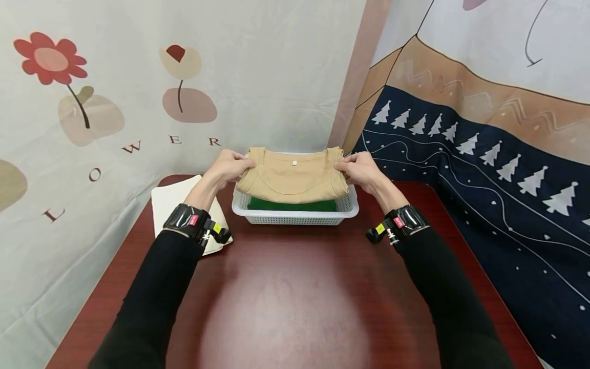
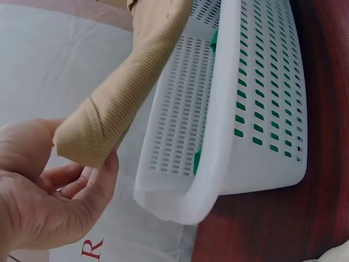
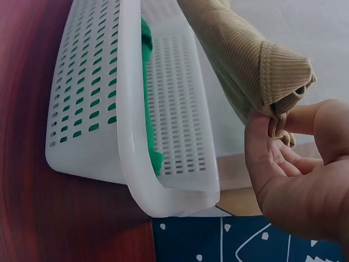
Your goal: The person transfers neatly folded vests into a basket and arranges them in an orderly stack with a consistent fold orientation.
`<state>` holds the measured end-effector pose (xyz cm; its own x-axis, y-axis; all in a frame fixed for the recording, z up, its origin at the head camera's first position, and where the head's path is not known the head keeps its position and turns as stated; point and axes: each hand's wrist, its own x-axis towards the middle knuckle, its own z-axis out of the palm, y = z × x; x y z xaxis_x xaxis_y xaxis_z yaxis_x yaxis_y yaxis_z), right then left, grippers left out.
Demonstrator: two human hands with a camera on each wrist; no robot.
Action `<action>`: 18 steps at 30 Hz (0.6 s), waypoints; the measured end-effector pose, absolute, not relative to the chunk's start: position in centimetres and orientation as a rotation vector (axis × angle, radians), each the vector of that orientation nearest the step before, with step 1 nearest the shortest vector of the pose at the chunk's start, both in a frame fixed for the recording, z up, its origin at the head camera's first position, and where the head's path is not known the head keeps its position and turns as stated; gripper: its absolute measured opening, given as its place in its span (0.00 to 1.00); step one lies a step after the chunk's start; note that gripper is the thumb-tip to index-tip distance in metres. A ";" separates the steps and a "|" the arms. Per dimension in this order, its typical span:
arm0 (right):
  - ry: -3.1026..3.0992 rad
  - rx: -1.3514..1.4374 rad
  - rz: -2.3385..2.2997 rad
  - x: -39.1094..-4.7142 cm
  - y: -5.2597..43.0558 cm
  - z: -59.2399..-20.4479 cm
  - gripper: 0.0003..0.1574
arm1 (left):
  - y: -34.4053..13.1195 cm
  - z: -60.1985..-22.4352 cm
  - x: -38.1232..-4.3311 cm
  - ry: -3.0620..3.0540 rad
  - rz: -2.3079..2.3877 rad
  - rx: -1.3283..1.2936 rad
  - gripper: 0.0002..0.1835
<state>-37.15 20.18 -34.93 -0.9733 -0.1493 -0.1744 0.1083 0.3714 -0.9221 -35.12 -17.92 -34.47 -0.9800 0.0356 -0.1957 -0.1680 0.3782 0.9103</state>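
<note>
A folded tan ribbed garment (image 1: pixel 295 179) with a round neckline and a small white tag spans between both hands, over a white perforated plastic basket (image 1: pixel 295 219). My left hand (image 1: pixel 230 166) pinches its left end between thumb and fingers. At the opposite end, my right hand (image 1: pixel 361 169) pinches the other edge the same way. Both wrist views show the garment raised above the basket's rim (image 2: pixel 215 136). Inside the basket lies a folded green cloth (image 1: pixel 292 205), partly hidden beneath the tan one; its green shows through the side holes in the right wrist view.
A stack of cream-white cloth (image 1: pixel 172 197) lies at the table's left, partly behind the left forearm. The dark red wooden table (image 1: pixel 286 287) stretches toward me from the basket. A pale printed curtain (image 1: pixel 276 77) hangs behind, and a navy tree-patterned one (image 1: pixel 461 169) at right.
</note>
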 end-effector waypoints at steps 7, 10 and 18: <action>2.389 -0.014 -1.622 -38.3 20.0 -35.4 0.15 | -17.5 -34.6 -36.3 2.441 1.604 -0.184 0.22; 2.404 -0.006 -1.578 -38.7 19.8 -35.5 0.14 | -17.4 -35.0 -36.7 2.491 1.530 -0.214 0.21; 2.434 0.026 -1.470 -39.6 18.8 -35.7 0.11 | -17.1 -37.0 -38.0 2.733 1.235 -0.270 0.10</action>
